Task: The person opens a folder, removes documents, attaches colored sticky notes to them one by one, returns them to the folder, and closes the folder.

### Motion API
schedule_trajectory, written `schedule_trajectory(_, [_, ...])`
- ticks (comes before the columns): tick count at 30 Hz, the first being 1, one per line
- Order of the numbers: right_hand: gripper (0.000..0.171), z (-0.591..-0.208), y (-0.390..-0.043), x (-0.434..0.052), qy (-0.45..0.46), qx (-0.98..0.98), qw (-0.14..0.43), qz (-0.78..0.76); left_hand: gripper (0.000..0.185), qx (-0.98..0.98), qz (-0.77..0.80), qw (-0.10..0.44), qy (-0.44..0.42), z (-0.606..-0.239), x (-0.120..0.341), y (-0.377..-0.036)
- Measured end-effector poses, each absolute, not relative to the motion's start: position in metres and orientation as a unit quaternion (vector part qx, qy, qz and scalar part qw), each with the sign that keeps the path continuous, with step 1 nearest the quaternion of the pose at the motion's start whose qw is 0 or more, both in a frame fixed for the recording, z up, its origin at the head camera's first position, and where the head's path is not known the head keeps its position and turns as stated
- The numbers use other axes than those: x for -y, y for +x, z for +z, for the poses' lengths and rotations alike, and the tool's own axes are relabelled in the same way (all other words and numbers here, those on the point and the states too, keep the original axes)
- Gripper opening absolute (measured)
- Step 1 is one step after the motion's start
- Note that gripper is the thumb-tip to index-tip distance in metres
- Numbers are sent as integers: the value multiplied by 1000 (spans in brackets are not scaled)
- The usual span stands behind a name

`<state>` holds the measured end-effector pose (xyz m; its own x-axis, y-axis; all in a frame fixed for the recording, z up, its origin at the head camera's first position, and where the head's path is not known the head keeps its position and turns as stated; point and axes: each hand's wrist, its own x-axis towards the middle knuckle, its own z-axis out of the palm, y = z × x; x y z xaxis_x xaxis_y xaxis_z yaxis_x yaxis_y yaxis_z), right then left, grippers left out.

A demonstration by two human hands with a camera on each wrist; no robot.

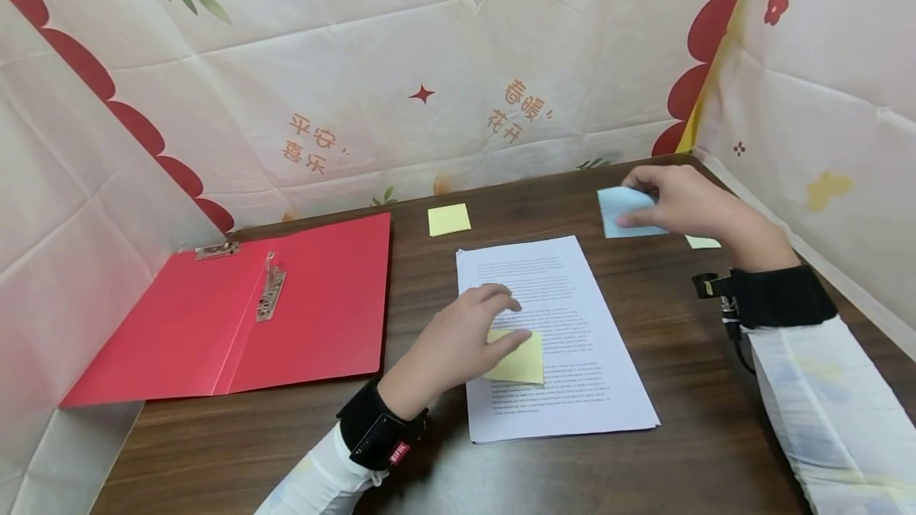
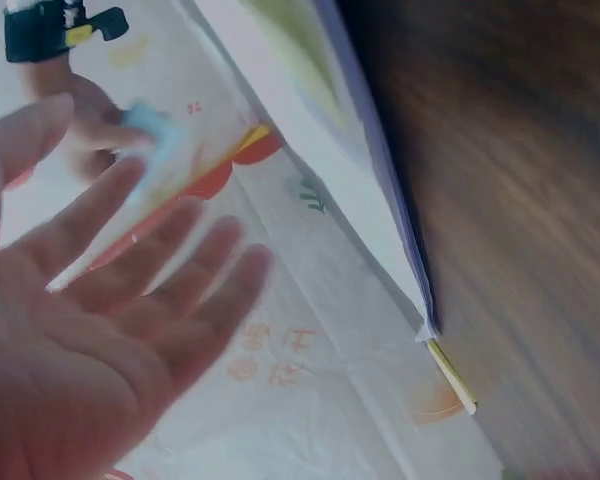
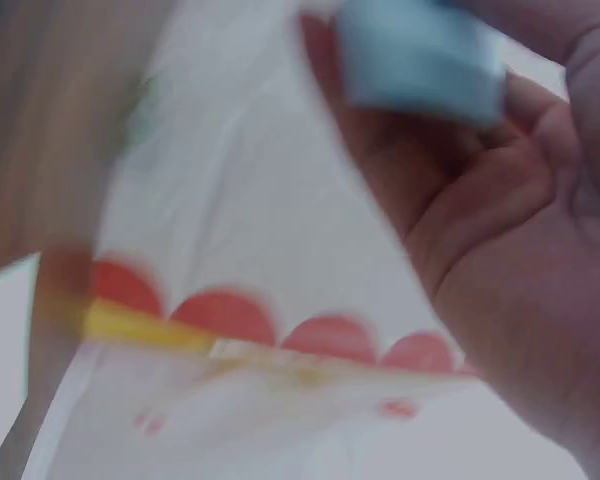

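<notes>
My right hand (image 1: 683, 201) pinches a blue sticky note (image 1: 621, 211) between thumb and fingers at the back right of the table; the note is blurred in the right wrist view. Over a stack of printed paper (image 1: 558, 292) hovers my left hand (image 1: 465, 336), its fingers spread and loosely bent with nothing in them, as the left wrist view shows. A yellow sticky note (image 1: 525, 360) lies on the printed sheet, partly hidden by the left thumb.
To the left lies an opened red folder (image 1: 322, 300) with metal clips (image 1: 272, 292). Another yellow sticky note (image 1: 449, 219) is behind the paper. A pale green note (image 1: 703, 242) shows partly under the right wrist. Fabric walls (image 1: 429, 46) border the table's back and sides.
</notes>
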<state>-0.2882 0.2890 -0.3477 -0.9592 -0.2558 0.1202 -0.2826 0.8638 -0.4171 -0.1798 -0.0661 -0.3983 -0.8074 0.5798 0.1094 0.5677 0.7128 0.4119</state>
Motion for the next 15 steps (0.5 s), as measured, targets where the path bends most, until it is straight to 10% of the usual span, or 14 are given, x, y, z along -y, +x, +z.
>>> schedule_trajectory(15, [55, -322, -189, -153, 251, 886, 77, 382, 45, -646, 728, 119, 198, -388, 77, -189])
